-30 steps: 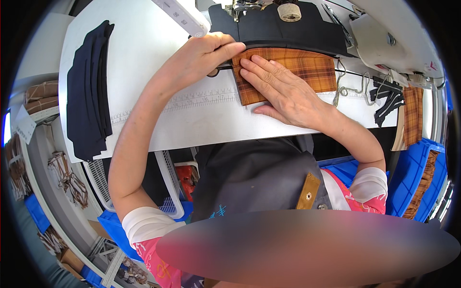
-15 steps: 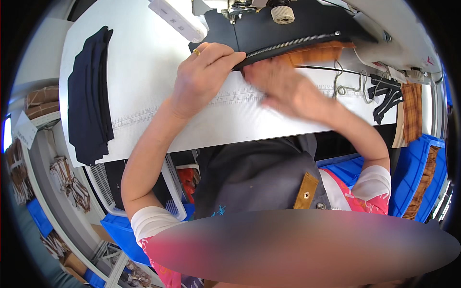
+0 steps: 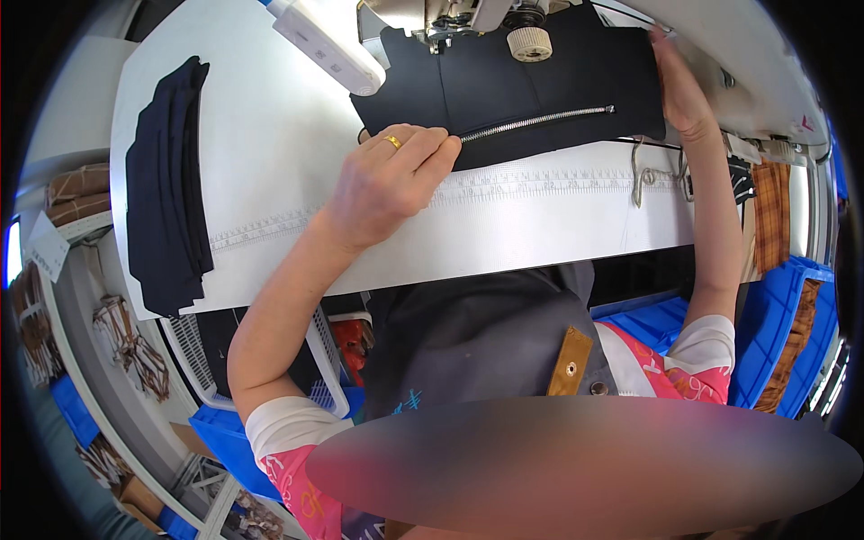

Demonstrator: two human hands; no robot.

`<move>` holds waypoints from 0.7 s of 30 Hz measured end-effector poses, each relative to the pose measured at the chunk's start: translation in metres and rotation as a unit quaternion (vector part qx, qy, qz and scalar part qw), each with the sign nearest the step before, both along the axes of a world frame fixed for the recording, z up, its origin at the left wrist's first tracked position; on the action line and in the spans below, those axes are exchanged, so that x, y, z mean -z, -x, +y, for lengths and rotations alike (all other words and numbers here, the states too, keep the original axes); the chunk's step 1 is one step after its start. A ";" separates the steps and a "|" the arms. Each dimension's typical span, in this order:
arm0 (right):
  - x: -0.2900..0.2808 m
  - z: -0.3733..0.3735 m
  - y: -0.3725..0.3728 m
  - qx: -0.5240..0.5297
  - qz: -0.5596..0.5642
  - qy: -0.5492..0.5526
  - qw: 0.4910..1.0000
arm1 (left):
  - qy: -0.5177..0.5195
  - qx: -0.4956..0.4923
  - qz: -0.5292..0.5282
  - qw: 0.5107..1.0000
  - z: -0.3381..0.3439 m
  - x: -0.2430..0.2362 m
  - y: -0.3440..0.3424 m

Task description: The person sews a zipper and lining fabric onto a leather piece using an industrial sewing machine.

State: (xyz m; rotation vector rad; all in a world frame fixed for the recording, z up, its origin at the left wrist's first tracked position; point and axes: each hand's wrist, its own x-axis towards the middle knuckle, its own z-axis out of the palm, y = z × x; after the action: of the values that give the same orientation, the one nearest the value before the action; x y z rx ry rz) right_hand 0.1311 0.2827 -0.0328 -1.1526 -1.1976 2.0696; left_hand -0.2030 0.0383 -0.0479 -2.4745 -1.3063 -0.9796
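The left hand [image 3: 389, 184] pinches black cloth [image 3: 486, 90] beside the zipper [image 3: 540, 121]; uneven pull by the right hand [image 3: 686, 101], its grip unclear, could skew the cloth.

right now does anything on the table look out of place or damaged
Nothing looks clearly damaged or spilled. The black cloth looks fairly flat. Only the greyish cord seems untidy, lying in loose curls on the white table beside the right forearm.

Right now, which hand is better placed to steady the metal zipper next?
Probably the left hand: it is at the visible left end of the metal zipper, while the right hand is by the right edge of the black fabric.
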 end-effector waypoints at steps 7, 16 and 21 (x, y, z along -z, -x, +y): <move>-0.019 -0.020 0.063 -0.032 -0.306 -0.233 0.922 | -0.011 -0.025 0.045 0.999 0.029 0.004 0.024; -0.021 -0.063 0.076 -0.010 -0.357 -0.765 0.536 | -0.048 -0.024 0.039 0.998 0.036 0.016 0.020; 0.001 -0.111 0.130 -0.190 -0.256 -0.789 0.525 | -0.040 -0.024 0.033 0.998 0.038 0.014 0.018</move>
State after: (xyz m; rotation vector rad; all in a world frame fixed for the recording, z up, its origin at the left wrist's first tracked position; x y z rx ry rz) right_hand 0.0011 0.1713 -0.0337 -0.3947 -2.7045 -0.0301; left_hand -0.2209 0.0764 -0.0623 -2.3833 -1.2738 -0.9123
